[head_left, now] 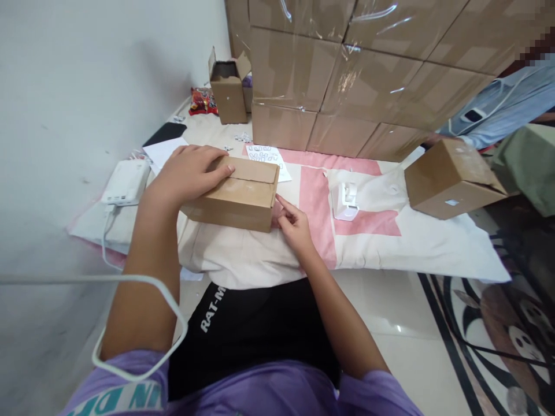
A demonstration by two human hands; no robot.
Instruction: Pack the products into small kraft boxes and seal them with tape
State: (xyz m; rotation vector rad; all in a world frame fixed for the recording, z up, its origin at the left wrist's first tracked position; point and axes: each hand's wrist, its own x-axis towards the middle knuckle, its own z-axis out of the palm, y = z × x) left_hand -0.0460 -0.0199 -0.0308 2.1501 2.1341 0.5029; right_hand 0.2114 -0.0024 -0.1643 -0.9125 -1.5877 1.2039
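Observation:
A closed cardboard box [243, 199] lies on the cloth-covered surface in front of me. My left hand [193, 170] rests over its left end, thumb along the top and fingers over the far side, holding it. My right hand [295, 225] is at the box's right end, its index fingertip touching the edge of that end. The other fingers are curled in, and whatever may be between them is too small to make out. A printed sheet [269, 162] with small drawings lies just behind the box. To the right stands a white tape dispenser [346, 201].
Stacked cartons [329, 81] in clear wrap rise behind. Another cardboard box [451, 179] stands at right, near a person in blue [498, 104]. At left are a white power unit [125, 182], a black tablet-like object [165, 133] and an open box [229, 95]. A white cable [173, 306] loops in front.

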